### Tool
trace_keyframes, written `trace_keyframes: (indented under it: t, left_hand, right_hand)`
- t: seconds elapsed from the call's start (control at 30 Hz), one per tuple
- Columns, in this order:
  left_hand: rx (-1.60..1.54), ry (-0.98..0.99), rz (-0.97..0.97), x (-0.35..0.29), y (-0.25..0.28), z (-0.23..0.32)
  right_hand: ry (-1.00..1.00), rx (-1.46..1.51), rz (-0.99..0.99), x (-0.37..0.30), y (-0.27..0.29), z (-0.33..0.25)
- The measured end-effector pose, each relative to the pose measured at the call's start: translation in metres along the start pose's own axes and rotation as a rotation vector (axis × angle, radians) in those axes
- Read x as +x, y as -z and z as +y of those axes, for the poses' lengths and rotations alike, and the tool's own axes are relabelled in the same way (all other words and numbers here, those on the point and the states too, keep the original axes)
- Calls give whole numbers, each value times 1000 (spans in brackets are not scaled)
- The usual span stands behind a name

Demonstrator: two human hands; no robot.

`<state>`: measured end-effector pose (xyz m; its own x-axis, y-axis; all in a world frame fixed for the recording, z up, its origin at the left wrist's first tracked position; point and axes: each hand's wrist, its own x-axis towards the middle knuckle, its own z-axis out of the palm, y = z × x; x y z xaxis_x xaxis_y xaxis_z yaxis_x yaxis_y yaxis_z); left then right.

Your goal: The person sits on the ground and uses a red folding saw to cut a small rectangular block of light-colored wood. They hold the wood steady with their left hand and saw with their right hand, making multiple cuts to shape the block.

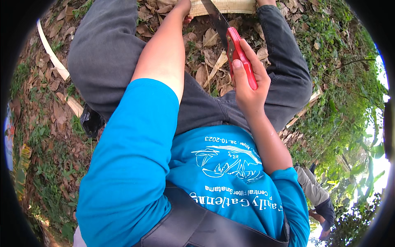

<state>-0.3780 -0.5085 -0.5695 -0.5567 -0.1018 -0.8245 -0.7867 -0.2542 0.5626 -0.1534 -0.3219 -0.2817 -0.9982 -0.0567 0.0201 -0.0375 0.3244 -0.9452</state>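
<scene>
My right hand (252,78) is wrapped around the red handle of a hand saw (242,59), the thumb lying along its side. The saw's dark blade points up and away, crossing the near edge of a pale piece of wood (234,6) at the top of the view. At the left end of that wood is my left hand (185,9), partly cut off by the picture's edge. Its visible fingers curl at the wood's edge. My bare foot (265,2) is by the wood's right end.
Dry brown leaves (210,38) cover the ground between my legs. Pale wood strips (51,53) lie at the left, near a black plastic bag (91,120). Another strip (304,109) lies right of my knee. Another person (317,189) is at the lower right, among green plants.
</scene>
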Motion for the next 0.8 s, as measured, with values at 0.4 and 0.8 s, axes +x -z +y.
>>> trace_keyframes:
  t: [0.4, 0.8]
  left_hand:
    - [43, 3, -19, -1, 2, 2]
    - [66, 60, 37, -9, -4, 7]
  right_hand:
    - [-121, -49, -49, -3, -1, 13]
    - [-137, -84, -90, -27, 12, -18]
